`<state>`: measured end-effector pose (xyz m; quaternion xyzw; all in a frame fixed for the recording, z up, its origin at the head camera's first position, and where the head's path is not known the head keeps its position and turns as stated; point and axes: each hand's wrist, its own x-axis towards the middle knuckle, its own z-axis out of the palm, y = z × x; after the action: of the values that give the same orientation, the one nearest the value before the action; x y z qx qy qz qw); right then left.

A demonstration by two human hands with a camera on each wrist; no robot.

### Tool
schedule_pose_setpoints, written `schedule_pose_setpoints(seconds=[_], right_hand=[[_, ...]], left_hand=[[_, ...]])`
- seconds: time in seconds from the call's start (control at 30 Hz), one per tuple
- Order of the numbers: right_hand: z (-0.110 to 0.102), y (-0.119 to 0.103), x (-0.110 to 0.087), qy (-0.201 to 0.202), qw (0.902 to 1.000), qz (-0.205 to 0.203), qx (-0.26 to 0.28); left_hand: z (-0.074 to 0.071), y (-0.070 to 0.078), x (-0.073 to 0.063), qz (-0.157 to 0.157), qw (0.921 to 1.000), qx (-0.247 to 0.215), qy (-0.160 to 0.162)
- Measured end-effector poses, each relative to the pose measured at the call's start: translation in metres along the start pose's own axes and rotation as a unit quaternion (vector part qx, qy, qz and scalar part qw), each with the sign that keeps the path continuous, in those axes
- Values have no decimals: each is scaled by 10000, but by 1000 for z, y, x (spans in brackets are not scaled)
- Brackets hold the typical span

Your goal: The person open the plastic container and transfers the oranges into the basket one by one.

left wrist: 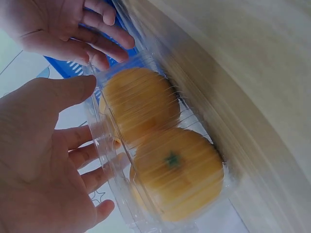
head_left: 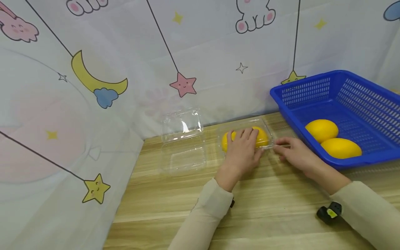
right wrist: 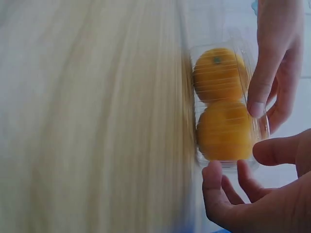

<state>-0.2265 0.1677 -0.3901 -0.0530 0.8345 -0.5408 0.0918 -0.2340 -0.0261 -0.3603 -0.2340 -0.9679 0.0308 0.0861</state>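
Note:
Two round yellow-orange fruits (left wrist: 177, 170), one showing a small green stem mark, lie side by side inside a clear plastic clamshell box (right wrist: 200, 109) on the table. My left hand (head_left: 242, 149) rests over the box's top, with its fingers extended across the lid and its thumb toward the front rim. At the box's right end is my right hand (head_left: 295, 152), its thumb (right wrist: 274, 150) and forefinger right at the corner, a gap between their tips. The right hand's other fingers are loosely bent below the corner.
A second clear clamshell box (head_left: 184, 158) stands with its lid up to the left. On the right, a blue plastic basket (head_left: 298, 126) holds two more yellow fruits (head_left: 322, 130). A patterned cloth (head_left: 215, 52) hangs behind the wooden table (head_left: 265, 208).

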Motion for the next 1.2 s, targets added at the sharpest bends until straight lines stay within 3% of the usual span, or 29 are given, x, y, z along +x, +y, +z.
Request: schedule_pose_setpoints(seconds=[0.13,0.3,0.6,0.97,1.1,1.2], right_hand=[[-2,5,3,-102,9969,179,756],[-2,9,6,-144,9912,199,1297],[7,13,8,-173,9682,406,2461],[11,6,11,-98,9544,654,2911],[13,8,11,-55,9568,664,2830],[16,10,12,-22,9602,630,2720]], left_hand=[[-1,1,0,-10,10000,43,29],[-1,4,0,-19,9997,199,157],[-2,7,-2,-70,9983,532,221],[-2,9,-2,-70,9965,755,342],[-2,8,-2,-85,9972,709,227],[-3,7,-3,-129,9990,428,43]])
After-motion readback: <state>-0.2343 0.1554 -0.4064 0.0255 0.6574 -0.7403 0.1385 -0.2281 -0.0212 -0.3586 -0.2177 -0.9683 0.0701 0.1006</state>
